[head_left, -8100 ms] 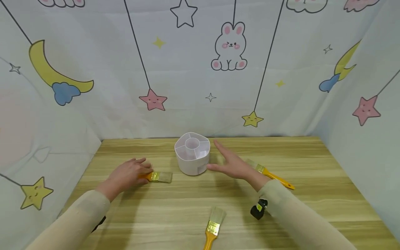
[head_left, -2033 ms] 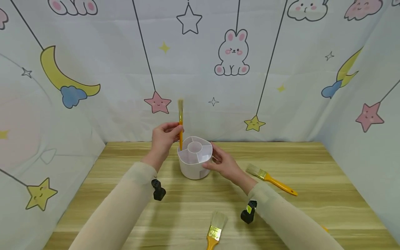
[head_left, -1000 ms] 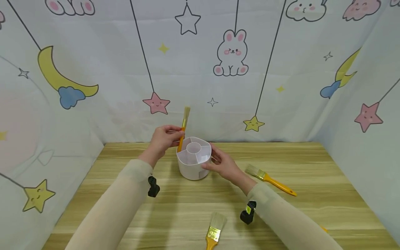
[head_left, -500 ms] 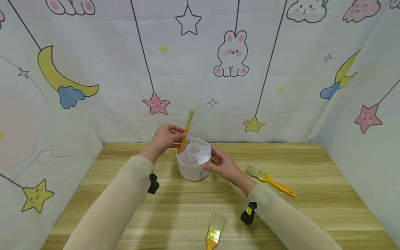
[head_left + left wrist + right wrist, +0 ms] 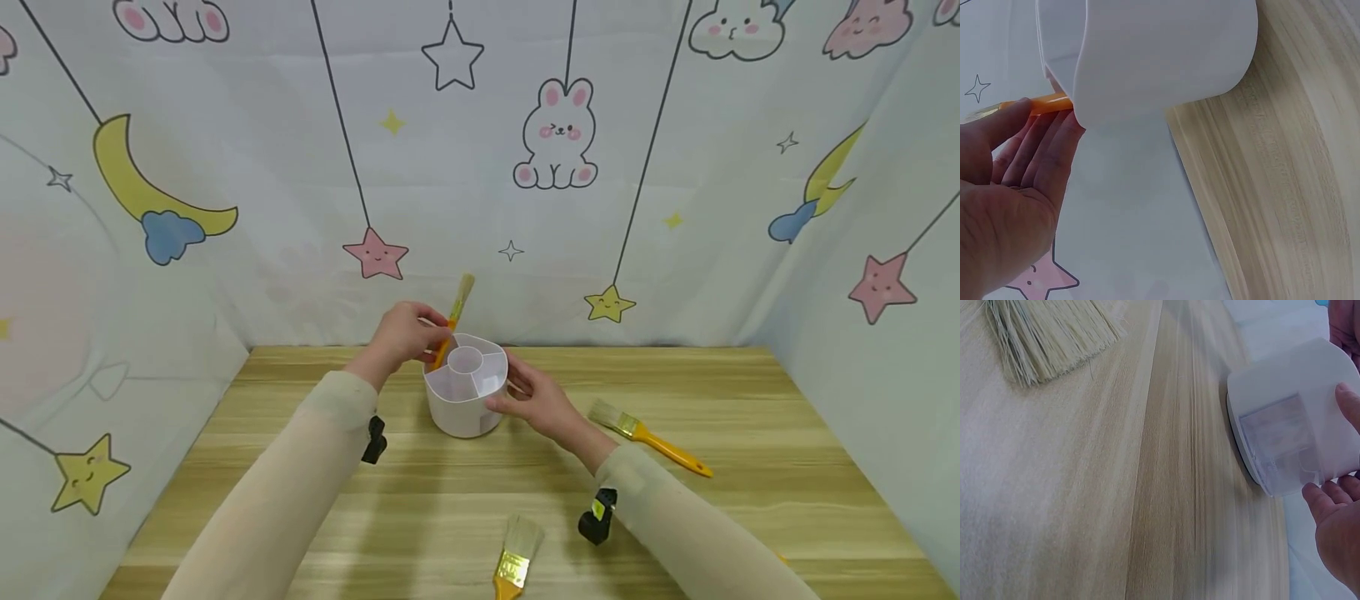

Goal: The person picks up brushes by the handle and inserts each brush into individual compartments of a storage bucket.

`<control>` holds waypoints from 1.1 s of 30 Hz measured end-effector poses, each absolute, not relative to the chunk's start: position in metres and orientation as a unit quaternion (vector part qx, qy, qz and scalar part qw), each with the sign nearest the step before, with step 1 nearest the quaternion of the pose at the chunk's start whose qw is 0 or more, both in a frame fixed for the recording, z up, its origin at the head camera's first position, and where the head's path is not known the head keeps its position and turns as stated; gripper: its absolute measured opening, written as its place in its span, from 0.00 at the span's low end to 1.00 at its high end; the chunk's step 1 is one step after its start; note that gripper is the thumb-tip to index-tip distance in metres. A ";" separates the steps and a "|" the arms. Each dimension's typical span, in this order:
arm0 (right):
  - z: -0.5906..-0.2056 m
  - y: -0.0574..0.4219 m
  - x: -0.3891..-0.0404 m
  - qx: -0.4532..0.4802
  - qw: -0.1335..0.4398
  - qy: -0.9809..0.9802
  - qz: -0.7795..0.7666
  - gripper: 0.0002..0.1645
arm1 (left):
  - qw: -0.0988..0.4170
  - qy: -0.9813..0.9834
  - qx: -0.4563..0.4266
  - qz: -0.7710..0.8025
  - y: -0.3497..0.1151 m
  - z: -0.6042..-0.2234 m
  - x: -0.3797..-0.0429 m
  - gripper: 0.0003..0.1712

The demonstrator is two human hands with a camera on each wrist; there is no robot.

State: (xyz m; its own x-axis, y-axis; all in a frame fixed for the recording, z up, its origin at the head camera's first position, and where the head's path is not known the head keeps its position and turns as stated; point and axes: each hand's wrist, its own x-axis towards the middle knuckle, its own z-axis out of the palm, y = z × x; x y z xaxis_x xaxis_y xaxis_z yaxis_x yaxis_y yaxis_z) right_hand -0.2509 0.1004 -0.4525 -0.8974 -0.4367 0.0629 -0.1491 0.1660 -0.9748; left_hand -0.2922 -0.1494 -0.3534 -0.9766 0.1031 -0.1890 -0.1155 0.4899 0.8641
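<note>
In the head view a white round organizer with several compartments around a central cup stands upright on the table. My left hand pinches a paintbrush between thumb and fingers, bristles up and leaning right. The lower end of its orange handle is inside the organizer's left compartment. In the left wrist view, the handle crosses the rim beside my fingertips. My right hand grips the organizer's right side, thumb in front and fingers behind. A clear window in its wall shows in the right wrist view.
A second paintbrush lies to the right, bristles toward the organizer. Another paintbrush lies at the front, its handle cut off by the frame. An orange tip shows beside the right sleeve. A printed cloth backdrop stands behind the table.
My left hand has lifted the paintbrush from the table's left side to the organizer, then lowered its handle in, tilting it right. My right hand has closed in and gripped the organizer.
</note>
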 end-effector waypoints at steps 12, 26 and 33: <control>-0.452 0.098 -0.249 -0.194 0.116 0.751 -0.621 0.52 | 0.125 0.895 -0.019 0.428 -0.143 -0.344 -0.294 0.10; -0.454 0.096 -0.250 -0.193 0.108 0.749 -0.624 0.52 | 0.104 0.928 -0.007 0.358 -0.136 -0.350 -0.300 0.07; -0.453 0.097 -0.251 -0.191 0.107 0.750 -0.624 0.52 | 0.108 0.925 -0.025 0.362 -0.136 -0.344 -0.298 0.14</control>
